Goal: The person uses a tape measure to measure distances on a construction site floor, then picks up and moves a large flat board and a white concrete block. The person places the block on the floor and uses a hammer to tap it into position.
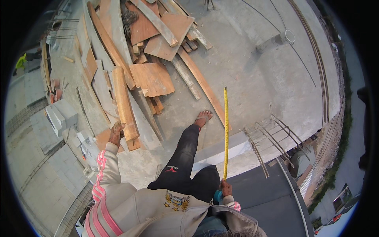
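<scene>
Left fingers (pixel 119 127) are gripping timber (pixel 124 103) left of the yellow blade (pixel 226 134); right fingers (pixel 225 185) are clasping its case (pixel 217 195), any tilt risking buckling.

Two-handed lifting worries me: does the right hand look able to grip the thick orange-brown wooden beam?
Probably not: the right hand holds a teal tape measure, yellow blade extended, and the beam lies by the left hand.

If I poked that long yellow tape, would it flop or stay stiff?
The yellow tape is probably a bit stiff, since it stretches out nearly straight from the right hand. But it looks narrow, so a sideways push might make it bend. It's likely light, as one hand seems enough to hold it.
</scene>
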Tool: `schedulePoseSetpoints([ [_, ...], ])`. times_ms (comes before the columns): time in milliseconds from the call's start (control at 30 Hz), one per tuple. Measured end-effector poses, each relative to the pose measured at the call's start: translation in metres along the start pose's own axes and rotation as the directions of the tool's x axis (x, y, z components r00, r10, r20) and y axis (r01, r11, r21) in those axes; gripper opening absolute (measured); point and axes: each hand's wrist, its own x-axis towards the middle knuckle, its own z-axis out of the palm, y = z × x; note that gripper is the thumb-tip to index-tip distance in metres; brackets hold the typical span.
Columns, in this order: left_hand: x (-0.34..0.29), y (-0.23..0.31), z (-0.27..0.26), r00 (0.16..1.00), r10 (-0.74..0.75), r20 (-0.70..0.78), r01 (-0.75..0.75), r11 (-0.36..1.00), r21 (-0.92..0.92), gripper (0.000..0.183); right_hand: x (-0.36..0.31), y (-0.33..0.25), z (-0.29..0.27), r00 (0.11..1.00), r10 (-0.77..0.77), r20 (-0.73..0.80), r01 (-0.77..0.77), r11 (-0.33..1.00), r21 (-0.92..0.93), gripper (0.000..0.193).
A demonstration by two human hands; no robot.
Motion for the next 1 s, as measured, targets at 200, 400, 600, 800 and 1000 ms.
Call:
schedulePoseSetpoints([
  [200, 0.085, -0.027, -0.07, 0.836, 0.366, -0.409, -0.055, 0.797, 0.601, 0.084, -0.016, -0.052, -0.012, 0.995, -0.087, -0.049, 0.081, 0.99, -0.113, 0.052],
  [400, 0.054, -0.026, 0.024, 0.964, 0.201, -0.171, -0.111, 0.896, 0.43, 0.083, -0.022, -0.107, -0.047, 0.977, -0.184, -0.105, 0.162, 0.969, -0.189, 0.049],
  [600, -0.027, -0.02, 0.135, 0.977, -0.009, 0.215, -0.067, 0.936, 0.345, 0.076, -0.03, -0.173, -0.084, 0.949, -0.297, -0.108, 0.274, 0.943, -0.189, 0.052],
  [800, -0.048, -0.002, 0.159, 0.922, -0.145, 0.359, -0.063, 0.858, 0.509, 0.08, -0.043, -0.234, -0.104, 0.912, -0.406, -0.067, 0.391, 0.906, -0.162, 0.052],
  [1000, 0.041, 0.025, 0.152, 0.987, 0.022, 0.156, -0.088, 0.899, 0.428, 0.083, -0.021, -0.277, -0.12, 0.927, -0.372, 0.036, 0.372, 0.908, -0.194, 0.052],
])
